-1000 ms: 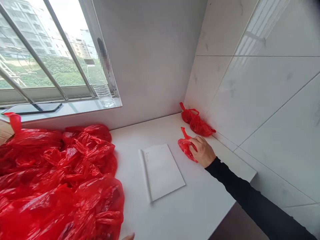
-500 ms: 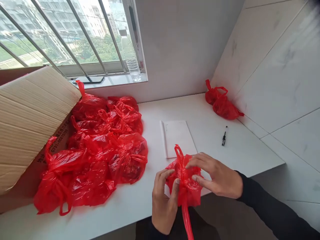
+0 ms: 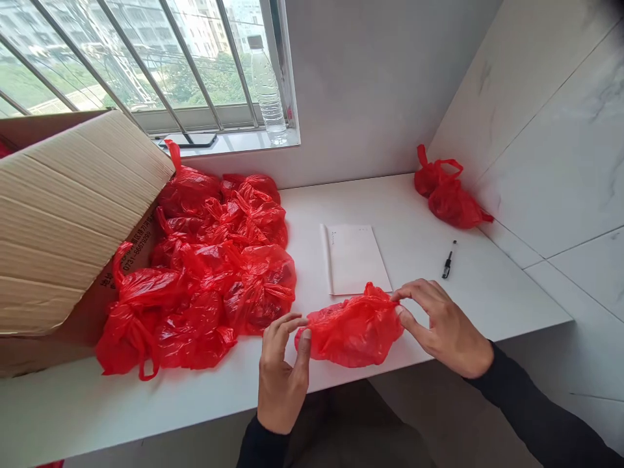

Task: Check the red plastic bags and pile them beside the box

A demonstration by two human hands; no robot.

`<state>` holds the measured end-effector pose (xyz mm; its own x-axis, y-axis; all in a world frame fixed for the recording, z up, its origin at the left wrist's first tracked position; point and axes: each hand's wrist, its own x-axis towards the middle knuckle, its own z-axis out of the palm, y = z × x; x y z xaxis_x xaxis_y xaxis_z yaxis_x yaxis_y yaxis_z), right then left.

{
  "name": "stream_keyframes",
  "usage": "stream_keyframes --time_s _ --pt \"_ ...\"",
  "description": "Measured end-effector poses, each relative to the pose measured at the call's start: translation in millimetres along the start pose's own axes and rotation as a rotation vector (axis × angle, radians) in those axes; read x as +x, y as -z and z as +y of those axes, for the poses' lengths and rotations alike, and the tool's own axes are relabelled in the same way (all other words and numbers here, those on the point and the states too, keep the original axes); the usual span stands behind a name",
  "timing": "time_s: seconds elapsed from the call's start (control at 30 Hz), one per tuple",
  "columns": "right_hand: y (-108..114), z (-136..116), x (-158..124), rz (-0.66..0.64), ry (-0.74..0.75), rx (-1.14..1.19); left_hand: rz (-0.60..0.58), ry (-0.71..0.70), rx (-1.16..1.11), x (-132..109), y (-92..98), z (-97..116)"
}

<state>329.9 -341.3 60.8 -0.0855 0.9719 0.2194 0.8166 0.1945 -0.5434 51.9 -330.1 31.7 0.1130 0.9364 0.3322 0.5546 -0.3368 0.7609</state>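
A red plastic bag [image 3: 353,331] rests at the table's front edge, spread sideways between my two hands. My left hand [image 3: 284,374] is at the bag's left end, thumb and fingers apart, fingertips touching the plastic. At the right end, my right hand [image 3: 443,331] pinches the bag's upper edge between thumb and fingers. Just behind the bag lies a white notebook [image 3: 357,260]. What the bag contains cannot be made out.
Several tied red bags [image 3: 209,279] are heaped at the left beside an open cardboard box [image 3: 78,214]. More red bags [image 3: 451,198] lie by the right wall, with a black pen [image 3: 447,265] nearer. A bottle [image 3: 270,97] stands on the windowsill.
The bag has turned and widened sideways, and its long hanging strip no longer shows. My hands have moved apart, the left one leftwards. The view has shifted slightly.
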Motion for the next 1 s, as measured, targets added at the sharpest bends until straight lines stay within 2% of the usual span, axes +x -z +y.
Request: stream_keyframes --time_s 0.13,0.2,0.27,0.4,0.47,0.53,0.6,0.67,0.77,0.83,0.9,1.0 --pt "-12.4 -20.8 -1.0 -0.056 0.115 0.018 -0.137 -0.14 0.058 3.6 -5.1 17.0" --pt "-18.2 -27.2 0.9 -0.083 0.149 0.033 -0.139 -0.181 0.041 5.5 -8.9 18.9" --pt "-16.8 -27.1 2.2 -0.043 0.089 0.097 -0.08 -0.146 0.003 7.0 -6.6 15.1" --pt "0.0 -19.5 -0.8 0.143 -0.209 0.253 0.055 0.015 -0.047 7.3 11.6 8.4" --pt "5.1 -19.9 -4.2 0.163 -0.293 0.328 0.07 0.068 -0.067 6.8 17.2 13.3" --pt "5.4 -24.8 -7.7 0.13 -0.309 0.386 0.026 0.039 -0.049 6.7 16.5 22.9" --pt "3.7 -32.0 -10.7 0.095 -0.29 0.415 -0.032 -0.063 -0.01 7.7 12.4 33.1" --pt "3.8 -38.2 -12.8 0.087 -0.281 0.414 -0.016 -0.116 -0.005 9.6 10.2 40.2" --pt "8.8 -41.1 -16.2 0.146 -0.319 0.411 0.152 -0.001 -0.015 12.3 17.2 43.9" --pt "12.1 -39.7 -19.6 0.179 -0.334 0.426 0.19 0.094 -0.001 12.2 27.3 44.0" --pt "13.2 -38.5 -23.9 0.176 -0.32 0.434 0.115 0.186 -0.046 9.9 37.8 44.2" --pt "12.8 -41.1 -27.7 0.181 -0.163 0.445 -0.013 0.265 -0.155 5.0 48.6 45.4"
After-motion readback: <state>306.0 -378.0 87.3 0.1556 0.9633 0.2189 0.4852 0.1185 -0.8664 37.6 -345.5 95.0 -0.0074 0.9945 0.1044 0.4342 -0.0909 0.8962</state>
